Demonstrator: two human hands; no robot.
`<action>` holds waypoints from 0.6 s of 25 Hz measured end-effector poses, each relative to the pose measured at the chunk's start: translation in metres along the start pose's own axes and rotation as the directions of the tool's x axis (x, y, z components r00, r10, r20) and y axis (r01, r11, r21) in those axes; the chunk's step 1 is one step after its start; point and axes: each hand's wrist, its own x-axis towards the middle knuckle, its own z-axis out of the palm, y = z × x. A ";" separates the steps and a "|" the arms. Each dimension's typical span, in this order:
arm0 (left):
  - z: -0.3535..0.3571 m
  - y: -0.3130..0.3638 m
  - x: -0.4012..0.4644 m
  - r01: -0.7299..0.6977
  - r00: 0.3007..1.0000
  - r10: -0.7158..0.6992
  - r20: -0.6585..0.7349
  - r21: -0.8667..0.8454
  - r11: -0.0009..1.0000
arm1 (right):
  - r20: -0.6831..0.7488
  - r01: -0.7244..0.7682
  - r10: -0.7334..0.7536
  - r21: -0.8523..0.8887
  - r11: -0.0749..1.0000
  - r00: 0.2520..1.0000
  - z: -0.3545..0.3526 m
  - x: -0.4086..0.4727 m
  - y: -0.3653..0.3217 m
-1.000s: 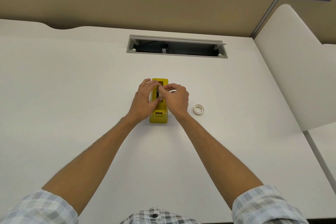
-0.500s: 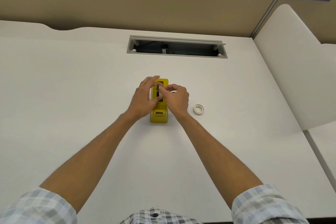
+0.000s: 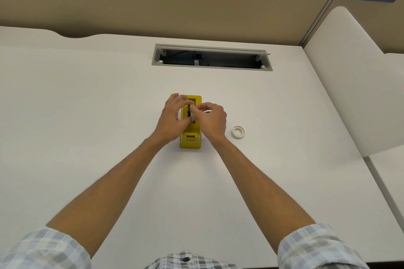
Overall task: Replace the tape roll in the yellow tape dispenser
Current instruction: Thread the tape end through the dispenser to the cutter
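The yellow tape dispenser (image 3: 190, 141) stands on the white desk (image 3: 87, 116), lengthwise away from me. My left hand (image 3: 171, 119) curls over its left side, thumb and fingers closed around a pale tape roll (image 3: 181, 114) sitting in the dispenser's slot. From the right, my right hand (image 3: 212, 119) pinches the small black hub (image 3: 188, 112) at the roll's centre. The fingers hide most of the roll. A second white tape roll (image 3: 238, 131) lies flat on the desk, just right of my right hand and apart from it.
An open grey cable tray (image 3: 211, 67) is set into the desk beyond the dispenser. A tan partition wall (image 3: 196, 2) closes off the back, and a cream divider panel (image 3: 354, 85) stands along the right side.
The fingers of my left hand have crept a little farther along the dispenser's top. Both hands stay pinched at the slot, and the loose roll has not moved.
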 end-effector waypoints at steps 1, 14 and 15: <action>-0.001 0.001 0.000 0.019 1.000 -0.019 0.013 -0.006 1.000 | 0.000 0.001 -0.001 0.000 1.000 1.000 0.001 0.000 0.000; -0.001 -0.001 0.004 0.038 0.998 -0.040 0.057 0.045 0.998 | -0.005 -0.009 0.009 -0.012 1.000 1.000 0.000 0.000 -0.005; 0.000 -0.003 0.005 0.022 0.997 -0.025 0.067 0.055 0.998 | -0.005 -0.007 0.007 -0.017 1.000 1.000 0.000 0.000 -0.004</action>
